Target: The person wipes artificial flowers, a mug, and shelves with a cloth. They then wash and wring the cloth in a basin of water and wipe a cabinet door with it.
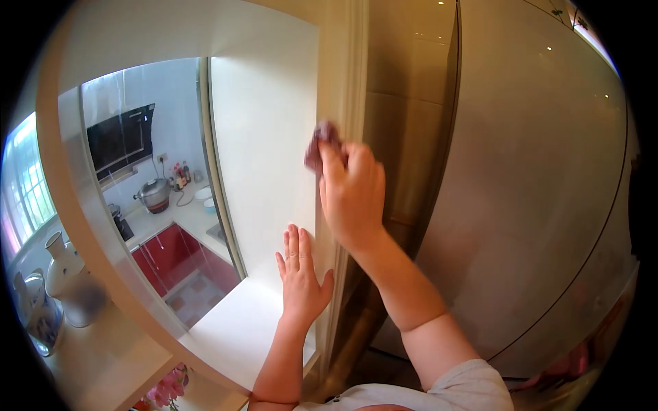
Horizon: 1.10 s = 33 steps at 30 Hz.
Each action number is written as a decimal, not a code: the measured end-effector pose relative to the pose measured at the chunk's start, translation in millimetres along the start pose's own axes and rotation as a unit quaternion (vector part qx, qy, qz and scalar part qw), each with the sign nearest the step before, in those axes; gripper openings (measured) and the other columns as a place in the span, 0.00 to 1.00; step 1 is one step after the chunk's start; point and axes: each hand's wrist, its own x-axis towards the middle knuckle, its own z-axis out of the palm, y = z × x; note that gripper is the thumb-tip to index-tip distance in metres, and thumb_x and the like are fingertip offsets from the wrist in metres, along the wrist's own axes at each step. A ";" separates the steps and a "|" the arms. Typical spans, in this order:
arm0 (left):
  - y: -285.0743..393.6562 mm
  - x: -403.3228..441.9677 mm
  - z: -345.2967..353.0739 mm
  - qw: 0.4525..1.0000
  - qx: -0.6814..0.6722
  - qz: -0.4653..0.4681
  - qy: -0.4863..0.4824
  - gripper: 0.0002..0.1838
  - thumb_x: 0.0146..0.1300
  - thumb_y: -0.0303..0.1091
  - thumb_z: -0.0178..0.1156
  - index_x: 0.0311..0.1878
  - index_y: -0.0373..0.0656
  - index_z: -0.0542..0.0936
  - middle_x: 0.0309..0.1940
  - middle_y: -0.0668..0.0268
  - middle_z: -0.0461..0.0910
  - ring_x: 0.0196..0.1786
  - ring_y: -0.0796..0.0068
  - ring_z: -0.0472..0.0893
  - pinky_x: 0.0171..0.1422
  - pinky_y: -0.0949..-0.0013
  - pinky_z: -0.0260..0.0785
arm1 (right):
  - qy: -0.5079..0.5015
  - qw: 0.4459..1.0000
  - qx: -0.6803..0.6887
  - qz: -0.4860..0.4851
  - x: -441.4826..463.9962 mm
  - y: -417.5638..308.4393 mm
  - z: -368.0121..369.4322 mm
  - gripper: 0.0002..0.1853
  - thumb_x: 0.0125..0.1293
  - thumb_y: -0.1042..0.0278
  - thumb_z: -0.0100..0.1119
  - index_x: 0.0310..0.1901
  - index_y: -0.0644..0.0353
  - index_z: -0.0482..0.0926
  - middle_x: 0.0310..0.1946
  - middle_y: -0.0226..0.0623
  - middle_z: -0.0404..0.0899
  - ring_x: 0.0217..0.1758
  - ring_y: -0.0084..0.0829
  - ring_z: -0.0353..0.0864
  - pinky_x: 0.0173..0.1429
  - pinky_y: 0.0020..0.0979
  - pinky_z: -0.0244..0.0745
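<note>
Two hands apart, one clamped on a dark cloth [322,152].
The right hand [353,195] grips the cloth at the frame [345,75]'s edge, above the left hand [299,274], whose palm faces the white panel [264,137], fingers outstretched. The panel gives room leftward as far as the window strip [218,157]; below spreads the ledge [229,329]; right stands a tall glossy door [528,178].

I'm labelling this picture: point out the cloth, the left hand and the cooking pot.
Cloth [314,151]: head view, left side of its bunched fabric.
Left hand [301,279]: head view, back of the hand.
Cooking pot [155,194]: head view, side of its body.
</note>
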 end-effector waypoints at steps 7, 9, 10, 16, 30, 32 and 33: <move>0.6 -1.1 -2.7 1.000 0.015 -0.002 -0.009 0.51 0.56 0.28 0.63 0.79 0.39 0.45 0.80 0.52 0.42 0.82 0.53 0.41 0.80 0.40 0.33 | 0.058 0.998 0.007 0.023 108.3 18.0 21.5 0.18 0.58 0.77 0.62 0.51 0.57 0.79 0.39 0.42 0.73 0.42 0.44 0.77 0.40 0.43 0.75; 1.7 -1.1 -2.5 1.000 0.017 -0.005 -0.013 0.50 0.56 0.28 0.63 0.79 0.39 0.45 0.80 0.52 0.42 0.82 0.52 0.41 0.80 0.40 0.33 | 0.035 0.999 -0.023 0.033 98.7 10.9 15.1 0.18 0.58 0.77 0.63 0.52 0.56 0.79 0.40 0.42 0.73 0.43 0.45 0.77 0.40 0.42 0.76; 1.3 -1.2 -2.1 1.000 0.014 -0.002 -0.010 0.50 0.56 0.28 0.63 0.79 0.39 0.45 0.80 0.52 0.42 0.82 0.52 0.41 0.80 0.40 0.34 | 0.033 0.999 -0.016 0.038 79.1 7.0 15.6 0.19 0.58 0.77 0.63 0.52 0.57 0.79 0.40 0.42 0.73 0.42 0.45 0.77 0.40 0.41 0.76; 0.8 1.3 3.7 1.000 0.013 0.004 0.000 0.48 0.58 0.29 0.61 0.78 0.37 0.46 0.80 0.50 0.42 0.82 0.51 0.41 0.79 0.39 0.35 | -0.168 0.950 0.181 0.193 -79.2 -21.3 -27.4 0.12 0.64 0.73 0.58 0.48 0.64 0.79 0.39 0.45 0.75 0.38 0.46 0.76 0.40 0.40 0.74; -8.8 -0.6 17.2 1.000 -0.002 0.025 0.000 0.54 0.57 0.28 0.65 0.77 0.31 0.39 0.79 0.42 0.34 0.81 0.43 0.33 0.80 0.41 0.30 | -0.019 0.976 0.213 0.041 -29.7 17.6 20.7 0.29 0.69 0.79 0.50 0.70 0.74 0.57 0.73 0.63 0.51 0.76 0.61 0.52 0.77 0.45 0.51; -13.4 -1.4 19.2 1.000 0.009 0.027 0.002 0.55 0.56 0.28 0.65 0.78 0.33 0.37 0.79 0.43 0.33 0.81 0.44 0.33 0.80 0.42 0.31 | 0.000 0.977 0.208 0.037 4.9 22.4 29.4 0.28 0.69 0.80 0.49 0.70 0.71 0.59 0.73 0.62 0.52 0.76 0.60 0.53 0.77 0.45 0.51; -14.7 -2.2 19.3 1.000 0.019 0.021 -0.005 0.57 0.55 0.28 0.66 0.78 0.35 0.35 0.79 0.44 0.33 0.82 0.45 0.33 0.80 0.43 0.32 | 0.011 0.978 0.203 0.040 21.5 24.4 33.6 0.28 0.69 0.81 0.49 0.70 0.69 0.60 0.73 0.62 0.52 0.76 0.58 0.54 0.77 0.45 0.50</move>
